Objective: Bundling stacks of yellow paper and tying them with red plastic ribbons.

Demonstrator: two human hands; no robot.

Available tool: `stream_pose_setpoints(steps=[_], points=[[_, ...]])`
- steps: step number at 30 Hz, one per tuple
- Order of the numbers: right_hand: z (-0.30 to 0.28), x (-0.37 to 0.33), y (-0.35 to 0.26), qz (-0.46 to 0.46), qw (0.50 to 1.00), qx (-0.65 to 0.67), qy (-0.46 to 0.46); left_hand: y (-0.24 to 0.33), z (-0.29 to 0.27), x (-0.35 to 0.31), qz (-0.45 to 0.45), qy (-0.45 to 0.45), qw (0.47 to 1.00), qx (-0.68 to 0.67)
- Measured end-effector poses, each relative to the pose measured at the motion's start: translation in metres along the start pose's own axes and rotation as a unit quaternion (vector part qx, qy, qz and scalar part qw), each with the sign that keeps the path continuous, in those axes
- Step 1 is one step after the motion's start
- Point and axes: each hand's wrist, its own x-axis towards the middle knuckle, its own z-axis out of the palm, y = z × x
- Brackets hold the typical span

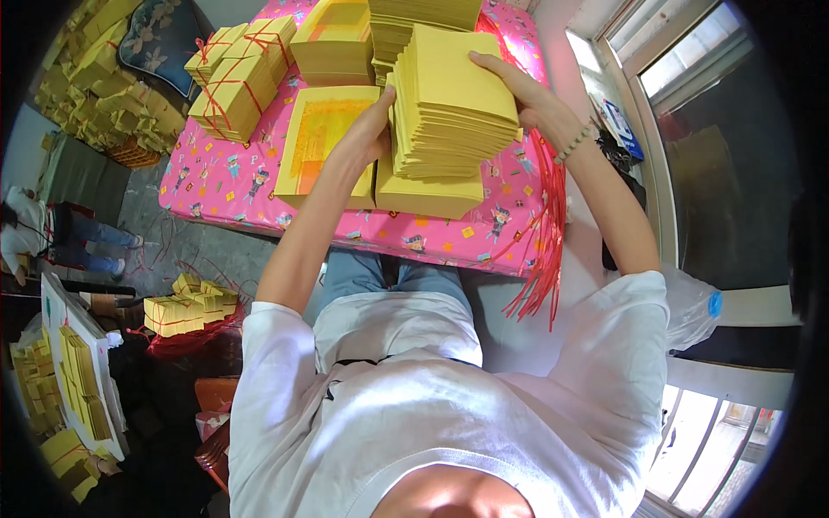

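Note:
Between my two hands is a thick stack of yellow paper (pixel 458 91), its sheets slightly uneven along the near edge. My left hand (pixel 370 129) presses against the stack's left side. On the right side, my right hand (pixel 531 97) grips it, with the thumb lying on the top sheet. Under it sits another yellow paper stack (pixel 429 197); whether the two touch I cannot tell. Left of these lies a paper stack with an orange-printed top (pixel 328 142). Taller yellow stacks (pixel 332 59) stand behind. Red plastic strings (pixel 544 233) hang off the table's right edge.
Paper bundles tied with red string (pixel 233 99) sit at the far left of the pink patterned table (pixel 345 226). More tied bundles (pixel 192 306) stand lower left. Another person (pixel 65 233) is at the left. A window (pixel 691 73) is on the right.

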Motion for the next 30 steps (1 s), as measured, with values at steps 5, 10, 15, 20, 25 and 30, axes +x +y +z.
stream_pose_setpoints(steps=[5,10,15,20,25,30], points=[[-0.005,0.012,0.004,-0.009,1.0,0.005,0.012,0.001,-0.002,0.004,-0.025,0.012,0.997,0.072],[0.002,0.009,-0.002,-0.067,0.996,0.057,-0.016,0.007,-0.017,0.019,0.017,0.034,0.95,0.309],[0.014,-0.001,-0.001,-0.113,0.992,0.051,-0.006,0.009,0.001,0.014,0.247,0.021,0.932,0.265],[0.025,-0.02,-0.012,-0.175,0.963,0.173,-0.106,-0.003,0.002,0.013,0.211,0.004,0.955,0.21],[0.025,-0.021,-0.004,-0.287,0.951,0.086,-0.08,-0.015,-0.011,0.021,0.187,0.005,0.971,0.147],[-0.007,-0.011,0.025,-0.231,0.969,0.083,-0.031,-0.017,-0.004,0.02,0.198,0.01,0.966,0.165]])
